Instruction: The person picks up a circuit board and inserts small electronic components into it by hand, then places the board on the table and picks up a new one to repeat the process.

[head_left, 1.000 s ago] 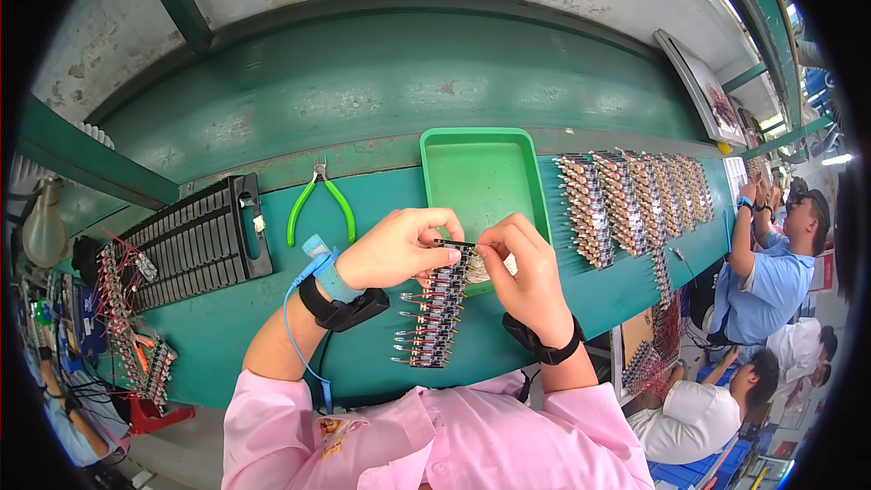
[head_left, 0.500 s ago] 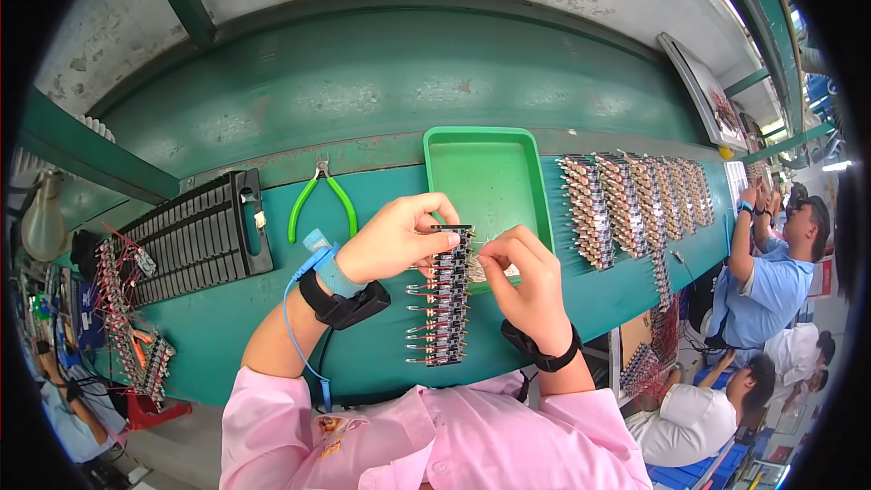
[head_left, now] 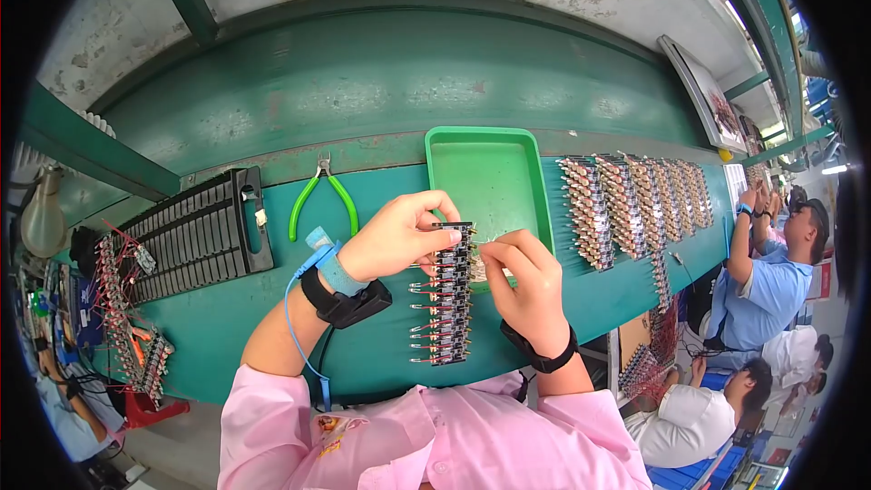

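L hand [head_left: 399, 236] is gripping PCB strip [head_left: 450, 299] at top end, nr green tray [head_left: 490, 172]. R hand [head_left: 526, 279] is pinching just R of it, can't tell on what. Vs 1 s ago, strip's tilting less.

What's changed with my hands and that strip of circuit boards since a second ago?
Your right hand has let go of the top end of the circuit board strip and moved slightly right and down, fingertips pinched. The strip's lower end has swung right, so it hangs straighter. Your left hand still grips its upper end; green tray and pliers stayed put.
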{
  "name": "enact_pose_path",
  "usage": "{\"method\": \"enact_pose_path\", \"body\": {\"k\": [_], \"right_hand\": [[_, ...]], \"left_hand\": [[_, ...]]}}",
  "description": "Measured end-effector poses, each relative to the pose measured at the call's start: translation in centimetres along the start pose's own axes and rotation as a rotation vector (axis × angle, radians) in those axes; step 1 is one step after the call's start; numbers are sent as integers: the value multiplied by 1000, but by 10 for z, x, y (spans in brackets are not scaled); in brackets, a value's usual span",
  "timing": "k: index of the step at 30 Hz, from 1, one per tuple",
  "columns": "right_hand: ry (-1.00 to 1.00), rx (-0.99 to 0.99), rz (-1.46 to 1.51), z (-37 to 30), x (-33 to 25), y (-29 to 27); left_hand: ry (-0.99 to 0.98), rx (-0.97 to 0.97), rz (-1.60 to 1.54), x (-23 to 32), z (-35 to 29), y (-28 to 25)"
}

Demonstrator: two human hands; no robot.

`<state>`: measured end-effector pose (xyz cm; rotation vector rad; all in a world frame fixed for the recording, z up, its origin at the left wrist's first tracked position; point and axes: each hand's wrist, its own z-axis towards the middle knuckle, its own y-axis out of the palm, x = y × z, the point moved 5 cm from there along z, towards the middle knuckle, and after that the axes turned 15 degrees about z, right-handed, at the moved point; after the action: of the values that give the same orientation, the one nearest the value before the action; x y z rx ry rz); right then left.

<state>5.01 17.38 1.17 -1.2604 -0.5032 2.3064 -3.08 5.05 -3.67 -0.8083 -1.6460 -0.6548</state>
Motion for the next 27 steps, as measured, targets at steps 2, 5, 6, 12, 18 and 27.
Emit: {"method": "enact_pose_path", "body": {"k": [2, 5, 6, 12, 18, 27], "right_hand": [[4, 7, -2, 0, 1, -1], [10, 23, -5, 1, 1, -2], [12, 17, -9, 0, 1, -1], [-4, 12, 19, 2, -1, -2], [40, 0, 74, 0, 3, -1], [103, 6, 135, -2, 6, 4]], "left_hand": [[0, 7, 15, 0, 0, -1], [-10, 4, 4, 0, 0, 0], [-15, 2, -1, -1, 0, 0], [-1, -4, -3, -2, 1, 1], [-3, -15, -11, -5, 2, 2], [-14, -12, -4, -6, 2, 5]]}}
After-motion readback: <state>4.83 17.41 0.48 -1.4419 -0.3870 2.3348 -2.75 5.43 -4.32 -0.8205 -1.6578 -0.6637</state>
